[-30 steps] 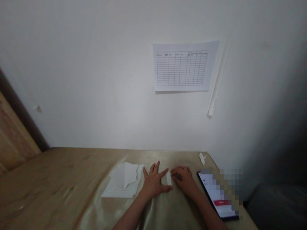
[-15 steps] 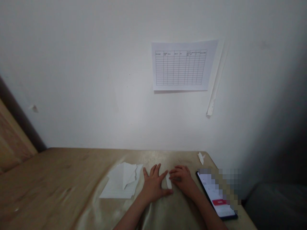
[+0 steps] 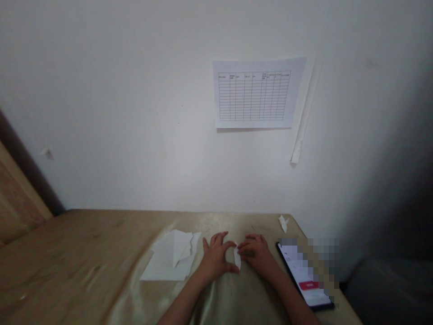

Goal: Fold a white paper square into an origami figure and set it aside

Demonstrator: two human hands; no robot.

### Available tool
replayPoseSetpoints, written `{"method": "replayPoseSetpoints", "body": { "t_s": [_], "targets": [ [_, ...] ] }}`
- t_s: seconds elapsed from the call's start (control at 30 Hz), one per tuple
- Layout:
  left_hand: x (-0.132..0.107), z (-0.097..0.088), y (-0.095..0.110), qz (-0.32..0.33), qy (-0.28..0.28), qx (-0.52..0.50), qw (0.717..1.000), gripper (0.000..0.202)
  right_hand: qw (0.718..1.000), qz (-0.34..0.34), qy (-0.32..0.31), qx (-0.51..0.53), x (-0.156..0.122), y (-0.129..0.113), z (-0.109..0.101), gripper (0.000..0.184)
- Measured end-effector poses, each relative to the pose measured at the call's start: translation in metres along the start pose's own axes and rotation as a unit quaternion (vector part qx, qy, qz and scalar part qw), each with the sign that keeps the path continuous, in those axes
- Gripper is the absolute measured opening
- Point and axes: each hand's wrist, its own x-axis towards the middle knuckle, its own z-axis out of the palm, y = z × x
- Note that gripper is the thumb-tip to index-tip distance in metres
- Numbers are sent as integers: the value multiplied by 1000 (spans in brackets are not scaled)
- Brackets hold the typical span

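Between my hands lies a narrow folded strip of white paper point(image 3: 237, 258), upright in view and slightly bowed. My left hand point(image 3: 216, 259) holds it across its length, index fingertip at the far end and thumb at the near end. The other left fingers spread over the table cover. My right hand point(image 3: 257, 253) has its fingers bent together, their tips on the strip's right side near the far end; what the right thumb does is mostly hidden. Left of my left hand rest sheets of white paper point(image 3: 162, 266), with a torn, folded piece point(image 3: 181, 247) on top.
The table has a shiny tan cover point(image 3: 84, 262). A phone point(image 3: 304, 280) with a lit screen lies at the right edge, partly blurred out. A paper scrap point(image 3: 283, 223) sits near the far right corner. On the wall hangs a printed table sheet point(image 3: 253, 95).
My left index finger and thumb have bent in onto the strip's two ends, and the strip now looks bowed. My right fingertips have moved slightly left against it.
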Motion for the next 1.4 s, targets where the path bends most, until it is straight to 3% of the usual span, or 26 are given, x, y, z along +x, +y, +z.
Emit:
{"method": "replayPoseSetpoints", "body": {
  "t_s": [0.13,0.47,0.77,1.4],
  "targets": [
    [0,-5,-1,20,18,-13,1000,48,1000,2,9,9,0,0,0,22],
    [-2,-4,2,40,43,-52,997,26,1000,1,11,3,1,5,1,21],
    [-3,-5,2,51,51,-47,996,12,1000,-4,2,14,-1,2,-2,17],
    [-1,0,3,35,77,-52,995,10,999,-35,9,-4,-6,-4,-2,15]
  ]
}}
